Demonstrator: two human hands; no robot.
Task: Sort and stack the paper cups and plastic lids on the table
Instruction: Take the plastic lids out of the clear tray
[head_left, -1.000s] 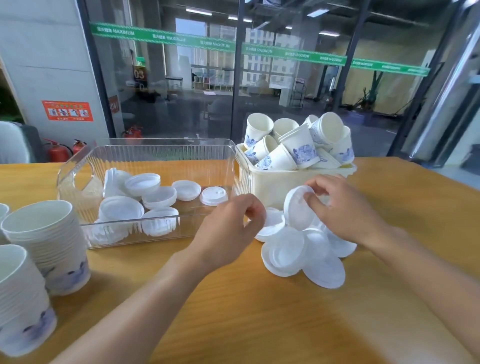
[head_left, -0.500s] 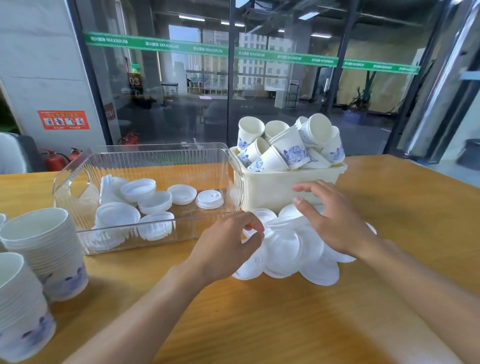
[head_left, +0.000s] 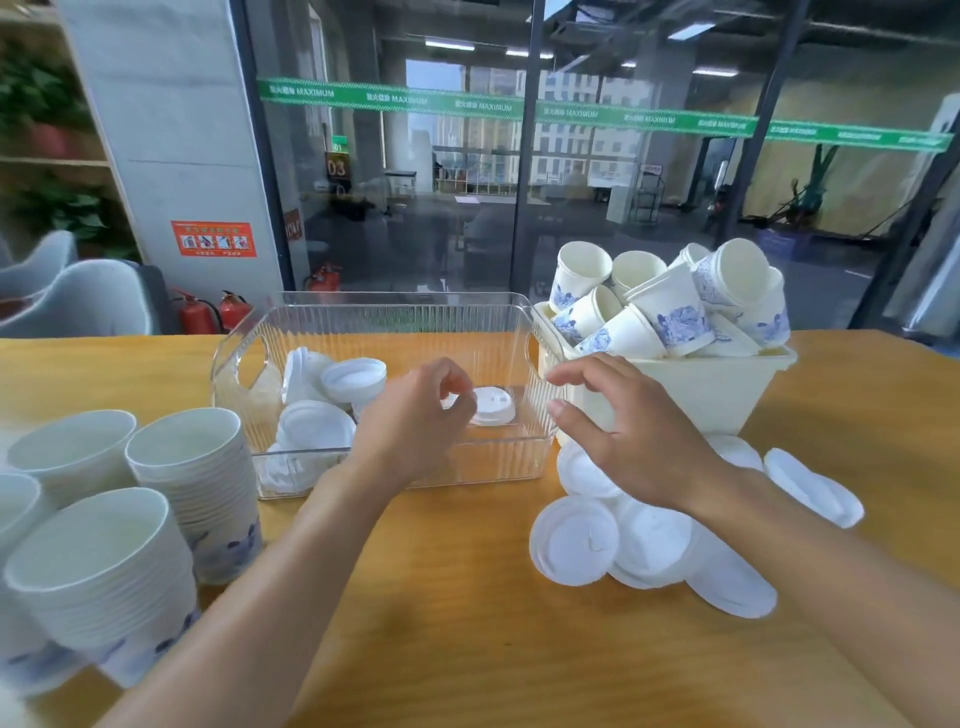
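Loose white plastic lids (head_left: 574, 545) lie spread on the wooden table (head_left: 467, 623) in front of a cream bin (head_left: 727, 395) heaped with blue-patterned paper cups (head_left: 670, 312). My right hand (head_left: 628, 447) hovers over those lids, fingers spread, holding nothing. My left hand (head_left: 415, 421) is over the near wall of a clear plastic bin (head_left: 395, 306), fingers loosely curled, nothing visible in them. More lids (head_left: 317, 421) lie in that bin, one (head_left: 493, 408) just beyond my left fingertips. Stacks of nested cups (head_left: 192, 467) stand at the left.
Further cup stacks (head_left: 104, 577) crowd the table's near left corner. A glass wall (head_left: 519, 208) rises behind the table. Fire extinguishers (head_left: 197, 312) and grey chairs (head_left: 78, 296) sit on the floor at the back left.
My left hand moved up from the lids on the table to the clear bin. My right hand lifted off the lid pile and opened wider. The view shifted closer.
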